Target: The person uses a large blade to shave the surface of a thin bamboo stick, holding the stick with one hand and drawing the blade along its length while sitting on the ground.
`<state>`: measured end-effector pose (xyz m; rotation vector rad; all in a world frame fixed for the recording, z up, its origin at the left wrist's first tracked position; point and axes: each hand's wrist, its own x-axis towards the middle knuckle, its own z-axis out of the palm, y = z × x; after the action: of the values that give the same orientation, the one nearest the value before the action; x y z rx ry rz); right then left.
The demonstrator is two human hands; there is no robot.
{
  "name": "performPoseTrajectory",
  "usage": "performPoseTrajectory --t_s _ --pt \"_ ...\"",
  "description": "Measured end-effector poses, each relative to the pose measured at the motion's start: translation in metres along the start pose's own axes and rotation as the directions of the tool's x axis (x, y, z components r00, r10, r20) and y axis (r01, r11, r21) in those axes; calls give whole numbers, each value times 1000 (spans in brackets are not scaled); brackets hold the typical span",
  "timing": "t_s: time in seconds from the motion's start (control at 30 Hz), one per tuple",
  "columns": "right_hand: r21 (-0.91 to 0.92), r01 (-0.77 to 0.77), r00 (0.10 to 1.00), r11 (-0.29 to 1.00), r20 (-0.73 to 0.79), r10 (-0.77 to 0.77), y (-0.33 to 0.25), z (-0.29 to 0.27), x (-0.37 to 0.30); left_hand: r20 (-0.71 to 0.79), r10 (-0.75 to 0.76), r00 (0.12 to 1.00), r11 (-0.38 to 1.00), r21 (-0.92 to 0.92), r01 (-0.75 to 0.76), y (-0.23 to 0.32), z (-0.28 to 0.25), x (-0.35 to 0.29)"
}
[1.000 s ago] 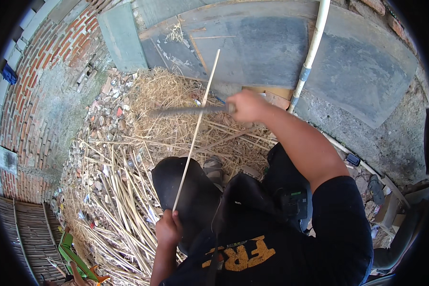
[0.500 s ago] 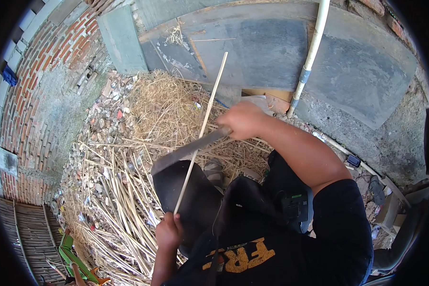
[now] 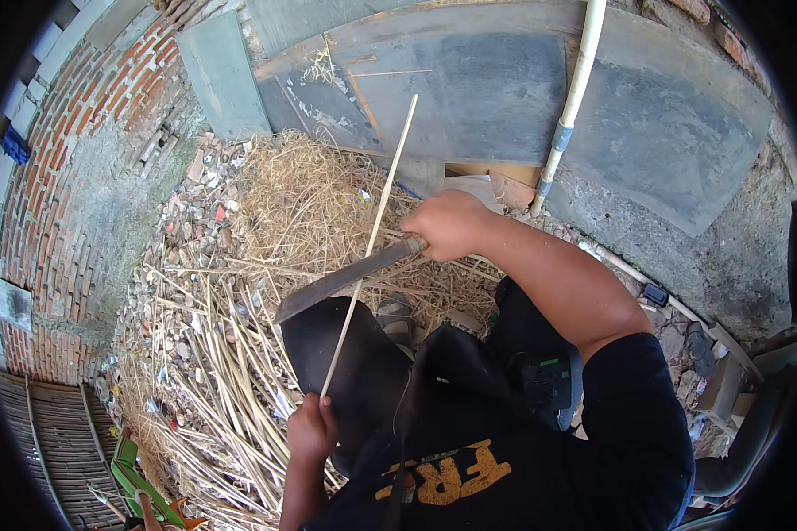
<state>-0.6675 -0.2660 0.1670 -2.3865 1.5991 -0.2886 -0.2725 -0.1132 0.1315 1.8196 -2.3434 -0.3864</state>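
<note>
pale stick (image 3: 377, 226) slants lengthwise, forward and rightward, from left hand (image 3: 313, 428).

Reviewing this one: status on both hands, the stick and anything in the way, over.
Left hand gripping stick by near end. Right hand on knife handle, blade crossing stick. Black-covered leg below both.

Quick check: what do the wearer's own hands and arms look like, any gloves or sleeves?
The left hand and right hand show no gloves or wristbands. A short dark sleeve covers the right upper arm; no left sleeve is visible.
</note>
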Motion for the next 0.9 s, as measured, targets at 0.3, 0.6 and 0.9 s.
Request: performPoseTrajectory --t_s 0.3,0.6,0.9 --pt "169 -250 962 953 -72 264 51 9 9 78 75 994 984 -167 -61 -6 -20 10" --pt "408 -45 987 912 159 -22 31 23 10 47 74 996 987 -144 -66 -14 -2 8" --pt "116 -72 992 991 113 59 -1 8 8 73 -7 997 999 -32 10 -2 -9 2"
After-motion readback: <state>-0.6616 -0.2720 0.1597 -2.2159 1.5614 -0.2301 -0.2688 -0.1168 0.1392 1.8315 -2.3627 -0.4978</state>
